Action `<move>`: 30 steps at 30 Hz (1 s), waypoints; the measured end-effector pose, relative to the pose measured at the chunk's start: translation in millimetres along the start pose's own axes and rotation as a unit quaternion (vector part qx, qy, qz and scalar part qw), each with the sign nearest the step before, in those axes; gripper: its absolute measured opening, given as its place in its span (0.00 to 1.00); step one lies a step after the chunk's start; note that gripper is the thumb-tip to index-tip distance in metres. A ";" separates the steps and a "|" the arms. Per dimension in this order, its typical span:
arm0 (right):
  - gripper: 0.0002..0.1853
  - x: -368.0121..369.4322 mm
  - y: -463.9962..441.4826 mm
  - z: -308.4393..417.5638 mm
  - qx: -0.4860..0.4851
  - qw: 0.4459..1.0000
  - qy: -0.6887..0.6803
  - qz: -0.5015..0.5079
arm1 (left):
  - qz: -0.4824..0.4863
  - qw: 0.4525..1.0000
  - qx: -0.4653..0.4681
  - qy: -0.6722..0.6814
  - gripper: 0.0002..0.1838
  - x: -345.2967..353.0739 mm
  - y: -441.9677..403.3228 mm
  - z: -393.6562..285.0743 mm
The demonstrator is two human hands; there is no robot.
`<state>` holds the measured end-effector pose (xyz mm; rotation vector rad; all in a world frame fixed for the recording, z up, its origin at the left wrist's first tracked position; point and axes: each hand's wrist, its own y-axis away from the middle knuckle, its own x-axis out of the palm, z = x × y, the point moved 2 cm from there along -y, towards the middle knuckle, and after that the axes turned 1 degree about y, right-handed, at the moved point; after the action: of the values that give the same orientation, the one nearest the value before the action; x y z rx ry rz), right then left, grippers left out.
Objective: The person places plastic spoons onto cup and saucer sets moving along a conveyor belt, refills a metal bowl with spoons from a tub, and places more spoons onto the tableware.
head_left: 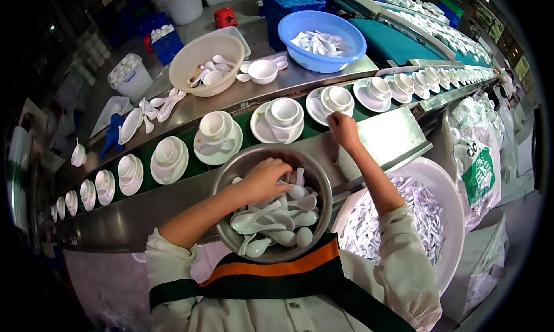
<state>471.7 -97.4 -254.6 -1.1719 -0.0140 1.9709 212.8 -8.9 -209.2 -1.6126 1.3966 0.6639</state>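
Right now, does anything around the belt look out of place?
A few spoons lie loose on the far metal ledge, outside the basins, near a crumpled blue item, so they look stray. The dish sets look orderly.

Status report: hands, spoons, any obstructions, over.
Left hand in metal bowl, among white spoons. Right hand at a dish set on green belt. No obstruction visible.

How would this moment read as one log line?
Left hand: in metal bowl, among white spoons | Right hand: at near edge of stacked dish set | Set: on green conveyor | Grip: unclear, both hands
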 end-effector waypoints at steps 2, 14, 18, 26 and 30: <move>0.10 13.3 -8.1 -19.7 0.018 0.996 0.079 0.035 | 0.046 0.999 -0.022 0.006 0.10 -0.9 -2.2 -2.0; 0.21 -60.5 85.4 147.4 -0.445 0.866 0.075 0.218 | 0.211 0.972 -0.072 -0.073 0.15 -19.1 14.4 -0.3; 0.09 -56.8 94.1 148.5 -0.446 0.820 0.222 0.283 | 0.190 0.976 -0.105 0.011 0.13 -21.7 16.8 5.0; 0.06 -110.1 56.7 134.7 -0.300 0.939 0.014 0.169 | 0.141 0.983 -0.095 0.067 0.09 -45.1 26.9 2.4; 0.05 -86.5 14.3 63.3 -0.037 0.997 -0.004 0.066 | 0.105 0.978 -0.141 0.115 0.09 -57.8 26.8 -8.0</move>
<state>435.7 -139.3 -161.7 -1.2415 -0.0136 2.1067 172.8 13.1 -164.2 -1.8246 1.7214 0.8512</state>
